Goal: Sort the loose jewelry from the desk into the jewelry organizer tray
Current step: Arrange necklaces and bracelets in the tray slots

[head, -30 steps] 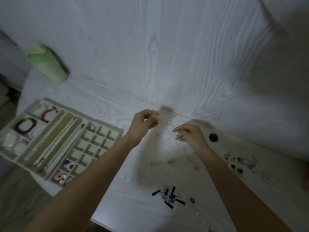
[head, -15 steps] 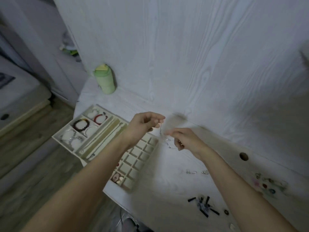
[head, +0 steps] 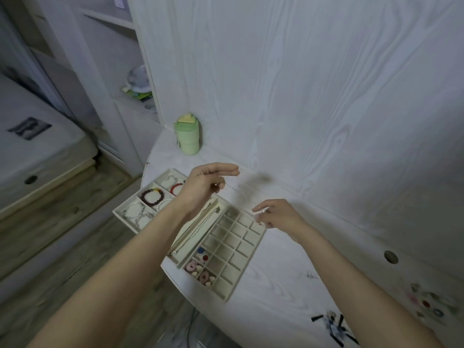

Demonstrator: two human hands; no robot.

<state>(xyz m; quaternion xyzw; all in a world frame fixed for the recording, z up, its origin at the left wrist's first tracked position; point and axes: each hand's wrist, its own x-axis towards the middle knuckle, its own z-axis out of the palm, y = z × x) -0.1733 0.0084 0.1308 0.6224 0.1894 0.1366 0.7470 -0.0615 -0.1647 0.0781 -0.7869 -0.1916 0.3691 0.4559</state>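
Note:
A beige jewelry organizer tray [head: 229, 294] lies at the desk's left edge, holding bead bracelets, chains in its long slots and small pieces in its grid cells. A thin silver chain [head: 233, 190] stretches between my two hands above the tray. My left hand [head: 206, 182] pinches one end over the long slots. My right hand [head: 275, 214] pinches the other end, with small charms, over the grid's far right corner. Loose jewelry [head: 426, 303] lies on the desk at the far right.
A green lidded cup [head: 187, 138] stands at the desk's back left corner. Black clips and small pieces [head: 334, 327] lie near the front edge. A round cable hole [head: 390, 256] is in the desk at right. White shelves and a bed are on the left.
Both hands have carried the chain leftward from the desk's middle to above the tray, and now hold it farther apart. My view has swung left and up.

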